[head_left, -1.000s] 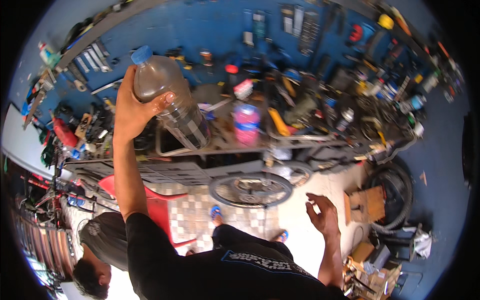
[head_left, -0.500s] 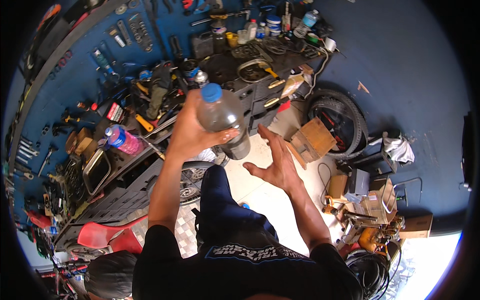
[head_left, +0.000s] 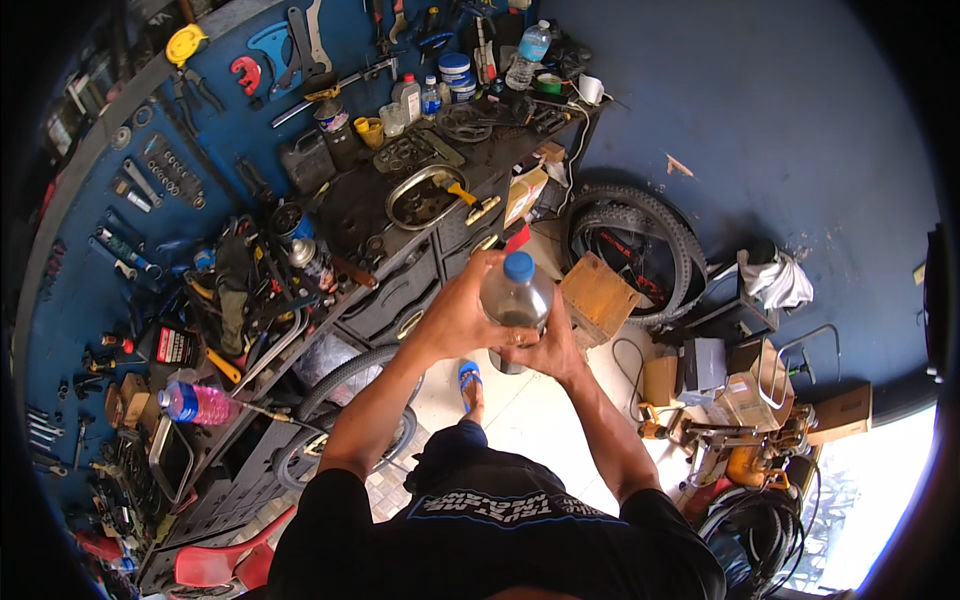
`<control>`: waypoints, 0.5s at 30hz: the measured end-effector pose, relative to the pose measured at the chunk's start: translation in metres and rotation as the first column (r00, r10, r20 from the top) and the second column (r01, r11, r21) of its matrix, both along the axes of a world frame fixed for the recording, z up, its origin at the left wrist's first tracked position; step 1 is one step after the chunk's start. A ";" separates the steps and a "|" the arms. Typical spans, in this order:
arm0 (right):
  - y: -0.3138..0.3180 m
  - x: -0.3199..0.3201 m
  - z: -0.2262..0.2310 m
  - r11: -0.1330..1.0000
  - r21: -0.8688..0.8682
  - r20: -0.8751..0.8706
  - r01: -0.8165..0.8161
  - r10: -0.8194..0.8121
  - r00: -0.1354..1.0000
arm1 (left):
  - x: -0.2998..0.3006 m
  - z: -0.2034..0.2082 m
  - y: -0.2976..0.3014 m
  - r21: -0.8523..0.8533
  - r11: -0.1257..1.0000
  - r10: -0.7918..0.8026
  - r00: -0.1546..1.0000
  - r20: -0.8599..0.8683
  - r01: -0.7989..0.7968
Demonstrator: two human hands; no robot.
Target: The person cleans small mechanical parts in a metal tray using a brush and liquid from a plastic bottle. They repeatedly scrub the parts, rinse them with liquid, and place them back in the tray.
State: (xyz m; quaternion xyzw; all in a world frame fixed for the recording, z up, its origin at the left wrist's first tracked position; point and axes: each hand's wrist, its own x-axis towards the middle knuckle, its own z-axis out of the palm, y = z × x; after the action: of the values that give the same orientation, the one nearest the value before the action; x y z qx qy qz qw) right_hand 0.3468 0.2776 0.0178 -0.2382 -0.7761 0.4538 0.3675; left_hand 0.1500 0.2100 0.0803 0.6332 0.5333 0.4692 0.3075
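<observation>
A clear plastic bottle (head_left: 508,298) with a blue cap stands upright between my hands in front of my body. Its cap is on, and dark liquid or a dark tint shows through the wall. My left hand (head_left: 462,318) wraps its left side, thumb across the front. From the right, my right hand (head_left: 552,345) closes round the lower part, its fingers meeting the left thumb. Both hands are closed on the bottle, above the light floor and clear of the workbench.
A cluttered workbench (head_left: 375,250) runs along the left, bearing a metal tray (head_left: 430,197), a spray can (head_left: 312,262) and a bottle of pink liquid (head_left: 200,402). Bicycle tyres (head_left: 650,240) and a wooden box (head_left: 598,297) stand ahead right. A bicycle wheel (head_left: 345,385) leans below the bench.
The bottle has moved right and lower in view, away from the bench. My right hand, open and apart before, now grips it along with my left. My head view has shifted.
</observation>
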 end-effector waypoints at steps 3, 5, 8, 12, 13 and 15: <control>0.037 -0.010 -0.019 0.995 -0.099 -0.071 -0.020 0.013 0.997 | -0.012 -0.014 0.035 -0.012 0.998 -0.055 0.998 -0.042 0.055; 0.069 -0.017 -0.020 0.995 -0.100 0.023 0.001 0.001 1.000 | -0.032 -0.012 0.061 -0.031 0.998 -0.059 0.997 0.050 0.061; 0.121 -0.031 -0.012 0.995 -0.007 0.141 -0.100 0.100 0.985 | -0.072 0.014 0.100 0.034 0.997 -0.071 0.997 -0.005 0.071; 0.184 -0.053 0.002 0.978 0.044 0.336 -0.204 0.178 0.925 | -0.112 0.025 0.141 0.045 0.994 -0.084 0.955 -0.285 0.101; 0.199 -0.060 0.007 0.977 0.031 0.365 -0.209 0.184 0.913 | -0.118 0.026 0.150 0.061 0.993 -0.073 0.939 -0.336 0.099; 0.231 -0.073 0.013 0.972 0.064 0.411 -0.226 0.181 0.894 | -0.130 0.029 0.170 -0.044 0.999 -0.035 0.961 -0.276 0.024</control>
State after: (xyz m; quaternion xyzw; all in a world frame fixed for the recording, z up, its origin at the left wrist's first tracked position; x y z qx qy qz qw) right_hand 0.2742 0.5090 0.0310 -0.2232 -0.8793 0.3878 0.1632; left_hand 0.0199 0.3798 0.1093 0.6939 0.5709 0.3608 0.2496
